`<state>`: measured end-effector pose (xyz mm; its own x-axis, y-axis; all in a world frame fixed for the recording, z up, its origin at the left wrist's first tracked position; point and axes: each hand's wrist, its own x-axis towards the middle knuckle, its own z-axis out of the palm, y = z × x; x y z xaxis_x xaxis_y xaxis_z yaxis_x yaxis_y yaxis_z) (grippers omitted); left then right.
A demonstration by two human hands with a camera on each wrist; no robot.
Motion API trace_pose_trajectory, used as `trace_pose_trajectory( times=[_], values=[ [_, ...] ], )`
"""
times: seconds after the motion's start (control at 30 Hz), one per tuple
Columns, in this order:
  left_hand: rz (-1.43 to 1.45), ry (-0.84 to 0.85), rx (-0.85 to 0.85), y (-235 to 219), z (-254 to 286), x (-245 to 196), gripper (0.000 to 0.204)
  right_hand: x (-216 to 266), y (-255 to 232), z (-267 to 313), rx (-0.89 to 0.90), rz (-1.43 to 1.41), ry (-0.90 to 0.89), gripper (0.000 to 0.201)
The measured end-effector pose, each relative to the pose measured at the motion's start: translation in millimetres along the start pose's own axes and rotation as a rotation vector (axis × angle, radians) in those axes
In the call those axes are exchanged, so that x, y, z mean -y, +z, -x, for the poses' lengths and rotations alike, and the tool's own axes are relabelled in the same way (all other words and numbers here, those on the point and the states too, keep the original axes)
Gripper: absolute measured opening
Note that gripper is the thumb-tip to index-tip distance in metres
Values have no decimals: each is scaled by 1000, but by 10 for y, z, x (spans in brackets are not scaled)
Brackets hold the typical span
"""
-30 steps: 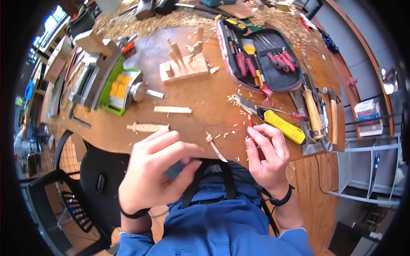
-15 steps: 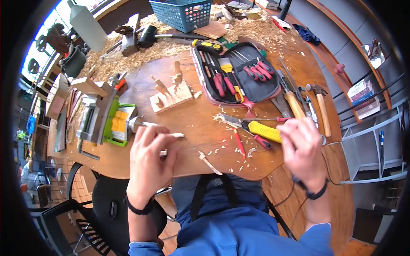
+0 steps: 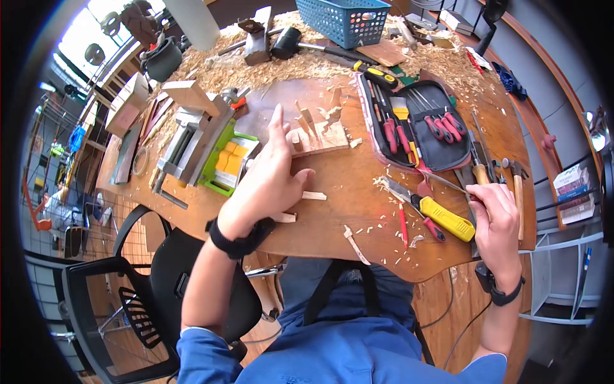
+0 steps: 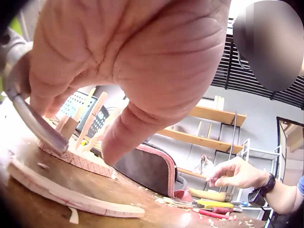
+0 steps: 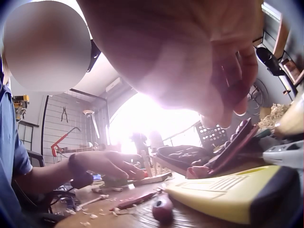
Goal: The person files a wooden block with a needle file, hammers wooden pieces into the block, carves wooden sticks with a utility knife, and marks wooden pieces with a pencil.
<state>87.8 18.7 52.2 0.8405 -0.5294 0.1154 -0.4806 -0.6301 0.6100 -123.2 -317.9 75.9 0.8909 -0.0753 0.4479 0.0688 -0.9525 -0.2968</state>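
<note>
My left hand reaches over the table with its fingers extended, beside a wooden block that bears upright pegs. Under its palm lie two wooden pieces, partly covered; in the left wrist view a curved carved piece rests below the hand. At the right, my other hand has its fingers curled at the end of a thin metal tool, pinching it; the grip end is hidden. A yellow knife and a red pencil lie left of that hand.
A green-based vise stands left of the left hand. An open tool case lies behind the knife. Hammer and files lie at the right edge; a small carved stick is near the front. Shavings and a blue basket are at the back.
My left hand has moved forward from the front wooden pieces towards the pegged block, its fingers straightening. My right hand has left the red pencil and moved right to the thin tool, which has turned.
</note>
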Motion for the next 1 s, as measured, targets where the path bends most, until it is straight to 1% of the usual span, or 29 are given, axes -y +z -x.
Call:
trace_pose_trajectory(
  times=[0.07, 0.1, 0.17, 0.2, 0.23, 0.3, 0.33, 0.37, 0.43, 0.47, 0.53, 0.63, 0.7, 0.73, 0.8, 0.9, 0.97, 1.0],
  values=[
    [-35, 0, 96, -71, -98, -30, 115, 125, -20, 1, 19, -41, -10, 29],
    [-34, -10, 95, -106, -149, -57, 115, 185, -25, -2, 32, -79, -13, 29],
    [-109, -49, 204, -133, -238, -87, 115, 306, -30, -33, 57, -132, -16, 30],
    [-229, -38, 173, -85, -266, -86, 115, 351, -28, -49, 54, -152, -45, 31],
    [-226, -50, 183, -61, -302, -16, 115, 390, -32, -55, 56, -173, -72, 31],
    [-227, 102, 112, 12, -337, 126, 112, 430, -42, -87, 72, -174, -114, 29],
    [-229, 108, 78, 46, -333, 135, 109, 450, -37, -95, 80, -198, -109, 28],
    [-229, 52, 77, 51, -327, 69, 106, 463, -28, -100, 80, -219, -105, 27],
    [-248, 62, 34, 72, -318, 53, 104, 466, -7, -95, 86, -217, -113, 26],
    [-244, 56, 43, 85, -309, 80, 104, 466, 0, -89, 80, -215, -127, 25],
    [-243, 140, 5, 87, -277, 151, 104, 461, 5, -72, 100, -216, -119, 25],
    [-219, 162, 54, 11, -183, 99, 104, 504, 3, -40, 132, -220, -103, 26],
    [-241, 135, 47, 16, -111, 89, 103, 548, -3, -40, 164, -245, -106, 29],
    [-220, 161, 56, 8, -74, 105, 103, 567, -5, -48, 168, -242, -105, 29],
    [-196, 187, 62, -3, -8, 84, 104, 607, -6, -74, 228, -205, -177, 35],
    [-199, 169, 76, -28, 75, 28, 106, 704, 3, -149, 222, -158, -224, 38],
    [-163, 218, 57, -40, 114, 60, 108, 742, 11, -241, 207, -130, -274, 38],
    [-150, 256, -17, -25, 144, 78, 104, 761, 15, -291, 195, -106, -315, 38]
  ],
)
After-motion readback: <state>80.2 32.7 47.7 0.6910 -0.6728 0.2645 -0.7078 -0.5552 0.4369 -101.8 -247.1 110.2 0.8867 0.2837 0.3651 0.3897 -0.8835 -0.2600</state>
